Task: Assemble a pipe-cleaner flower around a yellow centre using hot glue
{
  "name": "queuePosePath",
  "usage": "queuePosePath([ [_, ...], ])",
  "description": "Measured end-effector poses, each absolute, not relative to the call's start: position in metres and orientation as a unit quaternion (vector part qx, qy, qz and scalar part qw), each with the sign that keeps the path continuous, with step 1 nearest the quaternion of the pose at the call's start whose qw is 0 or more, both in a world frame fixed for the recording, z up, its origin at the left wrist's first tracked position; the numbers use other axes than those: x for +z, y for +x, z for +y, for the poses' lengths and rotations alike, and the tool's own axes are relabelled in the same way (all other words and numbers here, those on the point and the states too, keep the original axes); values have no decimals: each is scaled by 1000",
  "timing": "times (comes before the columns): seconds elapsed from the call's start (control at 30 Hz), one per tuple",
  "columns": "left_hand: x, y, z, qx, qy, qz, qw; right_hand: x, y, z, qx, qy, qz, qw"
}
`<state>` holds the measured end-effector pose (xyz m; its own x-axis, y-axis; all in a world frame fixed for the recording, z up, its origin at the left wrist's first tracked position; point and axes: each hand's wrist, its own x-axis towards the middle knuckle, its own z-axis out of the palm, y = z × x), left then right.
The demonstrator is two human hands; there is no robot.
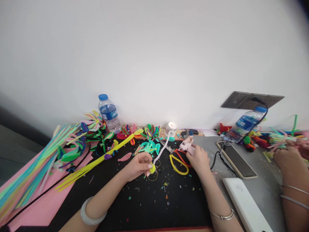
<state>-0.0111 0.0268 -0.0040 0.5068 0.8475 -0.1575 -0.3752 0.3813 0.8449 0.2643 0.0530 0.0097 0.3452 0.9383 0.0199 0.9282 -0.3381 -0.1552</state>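
Pinching yellow piece (152, 169) in fingers of left hand (138, 167), with white stem (164, 148) slanting away and rightward from them, and grasping near end of probable glue gun (186, 144) in fingers of right hand (200, 160), rightward of pinch.

Nearer you than the fingers of your left hand (138, 167) and right hand (200, 159), the black mat (140, 203) leaves a wide way through, with just tiny scraps (165, 184) on it. Between both sets of fingers, the scissors (172, 161) sit in the gap, close to the right ones. A white stem (162, 149) pokes out ahead of your left fingers toward a white cup (171, 129). Green petals (147, 147) and yellow stems (120, 144) block the way past those fingers. Right of your right fingers, a cord (213, 160), a phone (238, 161) and a white box (243, 203) crowd in.
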Motion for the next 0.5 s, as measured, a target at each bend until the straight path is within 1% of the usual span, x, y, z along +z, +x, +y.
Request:
queuePosePath([
  [0.1,-6,-15,27,401,367,287,789,11,264,53,32,-817,-569,84],
  [0.27,-5,-18,34,479,308,294,768,7,268,55,31,-812,-568,130],
  [0.37,-4,-19,37,514,286,301,750,3,271,57,23,-799,-570,192],
  [0.5,-5,-17,38,528,283,309,738,4,269,57,4,-751,-592,293],
])
